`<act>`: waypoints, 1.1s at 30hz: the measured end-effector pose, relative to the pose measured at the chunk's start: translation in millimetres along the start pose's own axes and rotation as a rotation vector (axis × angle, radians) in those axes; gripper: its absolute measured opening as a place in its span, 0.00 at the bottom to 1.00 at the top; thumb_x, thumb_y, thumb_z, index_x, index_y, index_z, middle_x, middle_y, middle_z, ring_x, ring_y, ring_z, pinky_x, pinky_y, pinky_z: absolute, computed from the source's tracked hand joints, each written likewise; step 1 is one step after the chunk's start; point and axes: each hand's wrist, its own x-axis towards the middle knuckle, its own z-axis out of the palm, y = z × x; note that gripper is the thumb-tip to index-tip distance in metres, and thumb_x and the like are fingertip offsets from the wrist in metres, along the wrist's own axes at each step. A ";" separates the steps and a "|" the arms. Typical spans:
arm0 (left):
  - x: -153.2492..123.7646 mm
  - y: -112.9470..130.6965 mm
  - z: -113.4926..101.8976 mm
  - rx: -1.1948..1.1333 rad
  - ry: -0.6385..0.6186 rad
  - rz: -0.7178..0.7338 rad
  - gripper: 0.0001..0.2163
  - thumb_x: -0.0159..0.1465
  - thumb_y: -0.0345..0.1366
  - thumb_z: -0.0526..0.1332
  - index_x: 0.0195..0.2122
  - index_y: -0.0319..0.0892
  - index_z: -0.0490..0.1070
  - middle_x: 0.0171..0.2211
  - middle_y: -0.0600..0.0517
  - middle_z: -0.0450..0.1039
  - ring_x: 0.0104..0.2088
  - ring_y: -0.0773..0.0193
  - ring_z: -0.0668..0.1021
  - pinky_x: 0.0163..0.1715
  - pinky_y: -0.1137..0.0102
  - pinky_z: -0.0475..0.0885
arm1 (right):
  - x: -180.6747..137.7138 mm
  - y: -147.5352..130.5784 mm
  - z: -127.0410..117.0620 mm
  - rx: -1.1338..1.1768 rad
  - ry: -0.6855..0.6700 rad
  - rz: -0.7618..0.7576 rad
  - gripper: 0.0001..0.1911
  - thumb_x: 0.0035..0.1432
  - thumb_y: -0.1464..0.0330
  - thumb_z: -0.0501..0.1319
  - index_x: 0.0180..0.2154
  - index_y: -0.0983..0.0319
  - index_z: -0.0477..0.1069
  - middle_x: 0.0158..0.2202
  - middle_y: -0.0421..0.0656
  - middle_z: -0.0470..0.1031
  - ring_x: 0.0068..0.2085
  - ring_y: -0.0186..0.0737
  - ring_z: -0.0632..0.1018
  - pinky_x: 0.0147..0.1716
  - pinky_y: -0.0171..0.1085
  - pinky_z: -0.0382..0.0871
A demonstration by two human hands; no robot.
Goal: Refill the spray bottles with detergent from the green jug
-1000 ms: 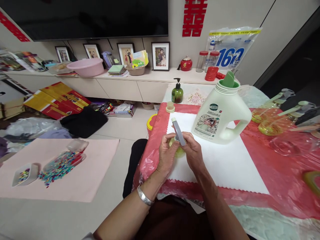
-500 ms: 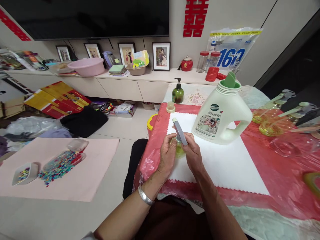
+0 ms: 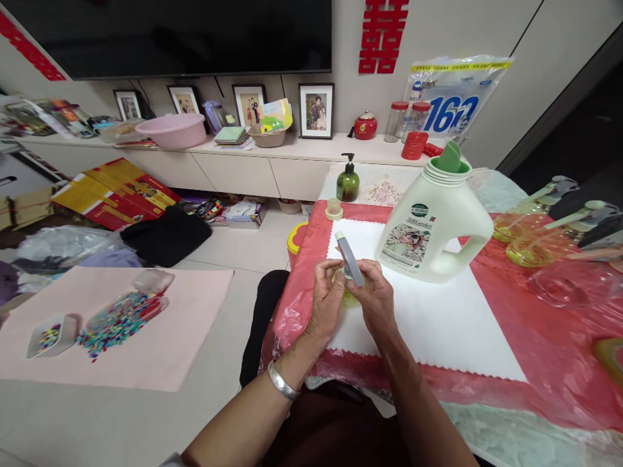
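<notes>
A small spray bottle (image 3: 349, 300) with yellow-green liquid stands on or just above the white mat (image 3: 428, 324); the contact is hidden. Its grey spray head (image 3: 351, 261) tilts up to a pale nozzle. Around the collar on the left, my left hand (image 3: 325, 299) is closed with thumb and fingers. My right hand (image 3: 377, 297) pinches the collar and lower spray head from the other side. Fingers cover most of the bottle's neck. Just beyond my right hand is a large pale-green detergent jug (image 3: 431, 227), uncapped, with a green spout.
A translucent cap (image 3: 333, 209) and a green pump bottle (image 3: 348, 183) stand at the table's back left. Several clear spray bottles (image 3: 535, 243) are on the red tablecloth (image 3: 506, 272) at right. On the left, a pink mat (image 3: 195, 305) bears colourful small pieces (image 3: 114, 327).
The view has shifted very slightly. Both hands stay at the spray bottle's collar, with the right fingers a little more bent around it.
</notes>
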 end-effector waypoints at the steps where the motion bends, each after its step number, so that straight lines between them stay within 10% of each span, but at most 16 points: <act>1: 0.0 -0.1 0.2 -0.002 0.000 -0.003 0.15 0.64 0.50 0.67 0.45 0.48 0.69 0.43 0.53 0.74 0.44 0.64 0.76 0.45 0.69 0.72 | 0.4 -0.8 -1.5 -0.004 -0.020 0.000 0.24 0.58 0.51 0.68 0.49 0.58 0.75 0.51 0.47 0.67 0.55 0.46 0.70 0.61 0.45 0.64; 33: -0.5 7.9 5.1 0.044 0.059 -0.033 0.18 0.62 0.55 0.67 0.43 0.47 0.69 0.42 0.52 0.75 0.42 0.62 0.77 0.44 0.67 0.73 | -0.9 0.5 1.3 0.029 0.003 0.049 0.23 0.55 0.52 0.70 0.48 0.58 0.77 0.51 0.47 0.66 0.54 0.45 0.71 0.60 0.45 0.66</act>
